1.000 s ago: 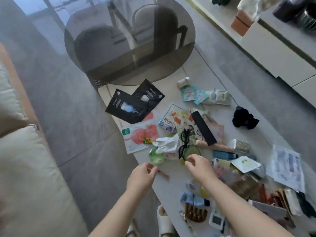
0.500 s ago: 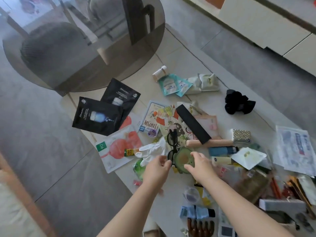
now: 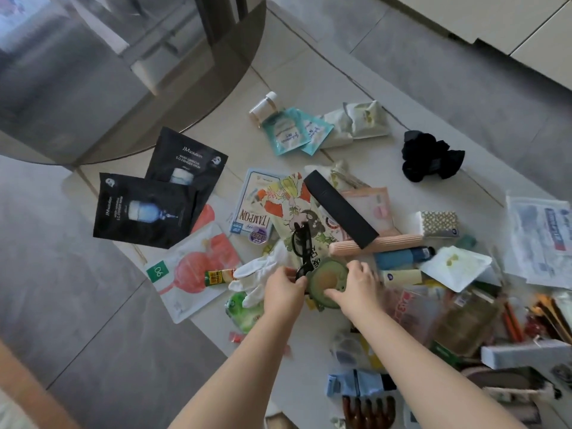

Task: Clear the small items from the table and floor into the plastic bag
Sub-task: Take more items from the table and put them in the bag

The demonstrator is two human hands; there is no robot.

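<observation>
The glove [image 3: 263, 275] lies left of the avocado pouch [image 3: 326, 281], glasses [image 3: 301, 249] between them.

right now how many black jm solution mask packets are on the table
2, overlapping at the table's left: the front black foil sachet lies nearer the person, the rear black foil sachet sits partly beneath it. More could be buried.
</observation>
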